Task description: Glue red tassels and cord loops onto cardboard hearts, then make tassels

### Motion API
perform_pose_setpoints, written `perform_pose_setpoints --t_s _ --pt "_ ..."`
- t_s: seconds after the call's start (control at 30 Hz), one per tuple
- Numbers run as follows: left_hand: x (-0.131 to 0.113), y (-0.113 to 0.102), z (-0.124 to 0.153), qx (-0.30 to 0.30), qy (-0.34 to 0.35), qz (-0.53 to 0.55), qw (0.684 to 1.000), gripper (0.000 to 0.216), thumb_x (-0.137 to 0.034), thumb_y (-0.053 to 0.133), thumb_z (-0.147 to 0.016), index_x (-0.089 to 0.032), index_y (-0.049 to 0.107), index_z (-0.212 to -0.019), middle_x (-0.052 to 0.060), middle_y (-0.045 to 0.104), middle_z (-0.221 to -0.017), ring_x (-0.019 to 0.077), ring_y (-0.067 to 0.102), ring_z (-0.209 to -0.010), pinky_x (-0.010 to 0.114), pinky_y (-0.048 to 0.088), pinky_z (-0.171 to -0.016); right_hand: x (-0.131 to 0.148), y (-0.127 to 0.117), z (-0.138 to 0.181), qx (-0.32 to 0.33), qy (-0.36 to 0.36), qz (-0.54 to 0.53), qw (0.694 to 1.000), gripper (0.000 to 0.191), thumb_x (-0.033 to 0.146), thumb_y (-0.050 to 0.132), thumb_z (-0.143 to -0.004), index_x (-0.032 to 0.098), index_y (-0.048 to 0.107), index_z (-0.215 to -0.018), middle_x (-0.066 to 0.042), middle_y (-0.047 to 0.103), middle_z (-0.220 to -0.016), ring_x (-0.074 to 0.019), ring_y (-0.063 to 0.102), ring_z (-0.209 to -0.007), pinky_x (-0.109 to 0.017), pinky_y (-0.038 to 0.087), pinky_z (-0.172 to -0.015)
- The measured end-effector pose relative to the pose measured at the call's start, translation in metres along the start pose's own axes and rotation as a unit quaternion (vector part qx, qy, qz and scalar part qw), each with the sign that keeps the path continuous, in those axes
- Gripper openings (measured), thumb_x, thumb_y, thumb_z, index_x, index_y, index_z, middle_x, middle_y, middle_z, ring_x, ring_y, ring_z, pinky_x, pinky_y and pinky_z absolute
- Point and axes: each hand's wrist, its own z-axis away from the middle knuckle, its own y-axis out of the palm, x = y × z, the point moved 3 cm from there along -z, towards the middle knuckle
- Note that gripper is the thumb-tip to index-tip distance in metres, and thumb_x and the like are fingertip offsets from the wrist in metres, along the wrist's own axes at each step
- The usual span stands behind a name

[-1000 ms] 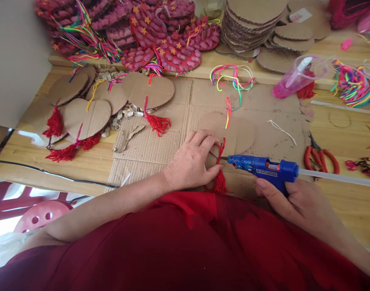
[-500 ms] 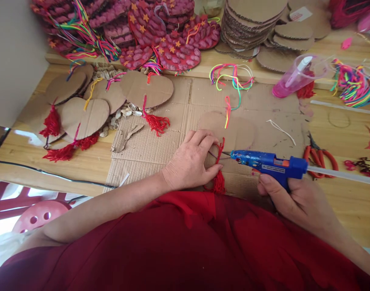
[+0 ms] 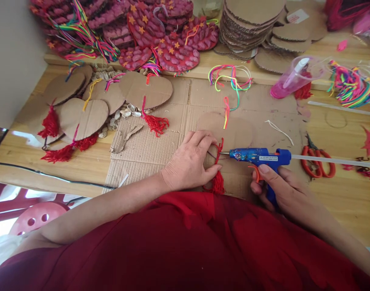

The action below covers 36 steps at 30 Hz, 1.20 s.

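My right hand is closed round the grip of a blue hot glue gun, with a long white glue stick out of its back end. The gun's metal nozzle points left, right at the cord of a red tassel. My left hand pinches that tassel, fingertips at the top of its cord and thumb lower down. Under the cord lies a heart-shaped cardboard piece, its lower part partly hidden by my left hand. A looped neon cord lies over its top notch.
Cardboard hearts with red tassels lie at left. Stacked pink decorated hearts and bare cardboard hearts stand behind. At right are a pink cup, orange-handled scissors and bundled colourful cords. A black cable runs along the left front.
The glue gun has turned more level and its back end has come left. My right hand has shifted slightly left, and the orange trigger now shows more. My left hand stays in place.
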Motion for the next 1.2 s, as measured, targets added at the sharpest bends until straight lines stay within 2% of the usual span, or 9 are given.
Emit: perform_pose_setpoints --t_s 0.13,0.3,0.47,0.67,0.8,0.87,1.0,1.2 --pt "0.001 0.001 0.0 -0.001 -0.002 0.004 1.0 0.045 -0.03 0.073 -0.081 -0.015 0.054 -0.119 0.013 0.058 -0.126 0.0278 0.051 -0.122 0.046 0.043 -0.107 0.001 0.001 0.0 0.017 0.003 -0.039 0.999 0.048 0.069 0.052 -0.089 0.021 0.054 -0.084 0.003 0.063 -0.06 -0.009 0.048 -0.033 -0.021 0.032 -0.036" --pt "0.001 0.0 0.0 0.0 -0.002 0.007 1.0 0.047 -0.03 0.073 -0.081 -0.013 0.054 -0.12 0.014 0.058 -0.127 0.027 0.051 -0.123 0.044 0.042 -0.109 -0.004 0.001 0.007 0.014 0.026 -0.011 1.0 0.049 0.069 0.053 -0.088 0.021 0.056 -0.083 0.002 0.064 -0.061 -0.0098 0.05 -0.037 -0.02 0.034 -0.038" --pt "0.001 0.0 0.001 0.003 -0.007 0.011 1.0 0.046 -0.03 0.074 -0.081 -0.015 0.054 -0.12 0.013 0.057 -0.127 0.028 0.051 -0.122 0.047 0.044 -0.107 -0.005 0.002 0.007 0.034 0.046 -0.03 0.998 0.05 0.07 0.052 -0.088 0.021 0.054 -0.081 0.002 0.062 -0.06 -0.0099 0.048 -0.036 -0.021 0.032 -0.037" --pt "-0.001 -0.001 0.001 -0.001 -0.006 0.009 1.0 0.046 -0.027 0.074 -0.081 -0.017 0.053 -0.12 0.012 0.056 -0.127 0.0276 0.05 -0.122 0.047 0.043 -0.108 0.004 0.0 0.001 0.027 0.004 -0.057 0.998 0.045 0.065 0.048 -0.094 0.021 0.052 -0.086 0.005 0.06 -0.062 -0.0073 0.045 -0.035 -0.021 0.03 -0.039" --pt "0.0 0.0 0.001 -0.001 -0.007 0.005 1.0 0.047 -0.028 0.074 -0.08 -0.017 0.053 -0.12 0.012 0.056 -0.127 0.028 0.05 -0.122 0.048 0.043 -0.107 0.001 -0.004 0.007 0.015 0.01 0.021 1.0 0.046 0.067 0.046 -0.094 0.022 0.055 -0.085 0.003 0.062 -0.063 -0.0111 0.049 -0.039 -0.024 0.035 -0.04" --pt "0.0 0.0 0.001 0.002 -0.01 0.006 1.0 0.047 -0.028 0.075 -0.08 -0.017 0.053 -0.12 0.012 0.056 -0.127 0.0278 0.05 -0.122 0.047 0.043 -0.108 0.001 -0.007 0.01 -0.011 -0.027 0.109 0.994 0.049 0.067 0.045 -0.093 0.023 0.059 -0.079 0.0 0.064 -0.064 -0.0148 0.055 -0.045 -0.027 0.04 -0.045" --pt "0.0 0.0 0.001 0.001 -0.008 0.006 1.0 0.047 -0.027 0.075 -0.08 -0.017 0.053 -0.12 0.012 0.056 -0.128 0.0272 0.05 -0.124 0.046 0.042 -0.108 0.005 -0.009 0.013 -0.05 -0.124 0.262 0.956 0.056 0.067 0.042 -0.094 0.024 0.065 -0.066 -0.005 0.069 -0.064 -0.0223 0.063 -0.058 -0.034 0.047 -0.057" --pt "-0.001 -0.001 0.001 -0.001 -0.006 -0.002 1.0 0.046 -0.028 0.074 -0.08 -0.016 0.053 -0.12 0.012 0.056 -0.128 0.027 0.05 -0.123 0.045 0.043 -0.108 0.006 -0.009 0.012 -0.051 -0.145 0.302 0.941 0.063 0.07 0.035 -0.093 0.024 0.066 -0.063 -0.006 0.07 -0.065 -0.0255 0.066 -0.063 -0.038 0.048 -0.063"
